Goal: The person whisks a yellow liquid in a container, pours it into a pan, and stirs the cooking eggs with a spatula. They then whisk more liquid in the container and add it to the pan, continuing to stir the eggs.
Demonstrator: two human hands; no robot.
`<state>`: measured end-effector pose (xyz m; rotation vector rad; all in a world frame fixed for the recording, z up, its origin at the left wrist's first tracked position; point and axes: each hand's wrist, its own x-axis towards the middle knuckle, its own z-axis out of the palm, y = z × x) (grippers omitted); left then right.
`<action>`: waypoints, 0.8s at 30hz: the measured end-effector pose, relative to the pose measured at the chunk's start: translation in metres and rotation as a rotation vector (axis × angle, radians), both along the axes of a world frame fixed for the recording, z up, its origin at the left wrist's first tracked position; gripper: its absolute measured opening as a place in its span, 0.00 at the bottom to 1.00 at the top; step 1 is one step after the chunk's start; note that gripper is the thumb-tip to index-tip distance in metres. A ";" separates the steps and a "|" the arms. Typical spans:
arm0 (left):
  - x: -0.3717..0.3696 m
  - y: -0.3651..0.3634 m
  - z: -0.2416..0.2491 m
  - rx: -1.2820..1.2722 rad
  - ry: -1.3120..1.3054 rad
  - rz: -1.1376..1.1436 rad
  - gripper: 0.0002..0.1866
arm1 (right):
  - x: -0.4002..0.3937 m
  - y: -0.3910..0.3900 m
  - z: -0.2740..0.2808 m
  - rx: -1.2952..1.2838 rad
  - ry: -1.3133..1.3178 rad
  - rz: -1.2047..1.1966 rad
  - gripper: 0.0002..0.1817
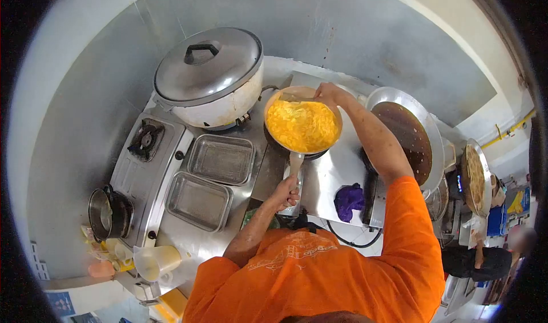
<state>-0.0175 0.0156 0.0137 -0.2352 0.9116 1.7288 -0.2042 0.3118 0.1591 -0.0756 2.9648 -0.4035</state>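
A frying pan [296, 158] with yellow egg [305, 126] spread over its base sits over a burner at the middle. My left hand [286, 193] is wrapped round the pan's pale handle, below the pan. At the pan's upper right rim is my right hand [333, 95], its fingers closed on a thin utensil that reaches into the far side of the egg. The utensil's tip is hard to make out. A crumpled purple cloth [349, 202] lies on the steel surface to the right of my left hand.
A large lidded cooker [210, 66], two metal trays [221, 158] and a stove [149, 163] with a black pot [108, 213] stand left. On the right are a wide pan of dark liquid [404, 140] and another wide pan [475, 177]. A person [476, 263] is at far right.
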 end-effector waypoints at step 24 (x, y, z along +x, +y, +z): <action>0.040 -0.031 -0.018 -0.072 0.131 0.157 0.22 | 0.180 -0.039 0.044 0.357 -0.313 -0.107 0.14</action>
